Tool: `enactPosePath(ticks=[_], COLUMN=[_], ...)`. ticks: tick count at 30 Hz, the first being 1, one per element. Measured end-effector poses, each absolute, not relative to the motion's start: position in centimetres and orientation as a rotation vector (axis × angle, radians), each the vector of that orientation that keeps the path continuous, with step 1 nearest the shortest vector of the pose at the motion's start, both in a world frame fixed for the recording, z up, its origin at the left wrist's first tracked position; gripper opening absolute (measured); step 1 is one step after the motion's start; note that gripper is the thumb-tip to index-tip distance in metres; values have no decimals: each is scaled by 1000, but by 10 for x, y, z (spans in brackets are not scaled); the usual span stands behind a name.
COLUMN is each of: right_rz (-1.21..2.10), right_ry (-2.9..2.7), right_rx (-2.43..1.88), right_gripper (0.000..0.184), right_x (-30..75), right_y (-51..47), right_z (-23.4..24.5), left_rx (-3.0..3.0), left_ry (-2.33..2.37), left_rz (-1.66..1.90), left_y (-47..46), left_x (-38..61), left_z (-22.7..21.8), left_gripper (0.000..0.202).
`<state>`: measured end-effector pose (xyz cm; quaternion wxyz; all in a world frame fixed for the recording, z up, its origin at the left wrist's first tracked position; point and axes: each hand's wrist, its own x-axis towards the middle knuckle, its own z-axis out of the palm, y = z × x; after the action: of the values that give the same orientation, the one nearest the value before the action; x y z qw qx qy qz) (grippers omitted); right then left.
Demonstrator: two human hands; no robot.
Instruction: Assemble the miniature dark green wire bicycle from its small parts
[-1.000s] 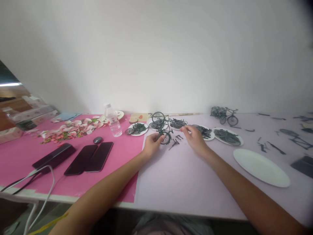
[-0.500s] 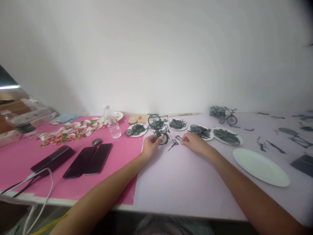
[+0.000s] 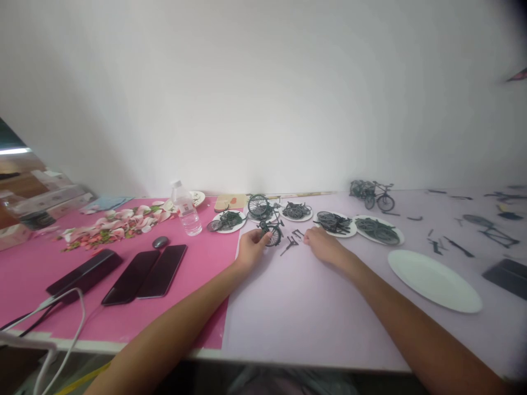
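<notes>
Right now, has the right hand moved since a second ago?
Yes; the right hand has moved lower in view, judged against the white plate of model-bicycle parts beyond it.

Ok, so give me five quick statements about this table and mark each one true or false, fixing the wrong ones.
1. The left hand holds a dark model bicycle. True.
2. The right hand grips the water bottle. False: the right hand is beside small loose parts, and the water bottle stands apart on the pink cover.
3. Two dark phones lie side by side on the pink cover. True.
4. The large oval plate lies left of both hands. False: it lies to their right.
5. Another model bicycle stands near the wall. True.
</notes>
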<state>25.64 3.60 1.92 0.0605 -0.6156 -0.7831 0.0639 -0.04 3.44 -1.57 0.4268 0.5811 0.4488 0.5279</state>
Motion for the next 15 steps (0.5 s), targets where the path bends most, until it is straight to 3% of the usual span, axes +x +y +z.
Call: enactPosePath(ticks=[9, 15], right_rz=[2, 50], right_ry=[-2366, -2278], right_rx=[-1959, -1806], right_gripper=[21, 19], right_x=[257, 252], right_y=[30, 33], right_z=[30, 27], left_rx=[1510, 1514], left_ry=[1167, 1152], left_rz=[1288, 1302], left_y=[40, 37], left_x=[-2, -2], left_z=[-23, -19], left_gripper=[51, 52])
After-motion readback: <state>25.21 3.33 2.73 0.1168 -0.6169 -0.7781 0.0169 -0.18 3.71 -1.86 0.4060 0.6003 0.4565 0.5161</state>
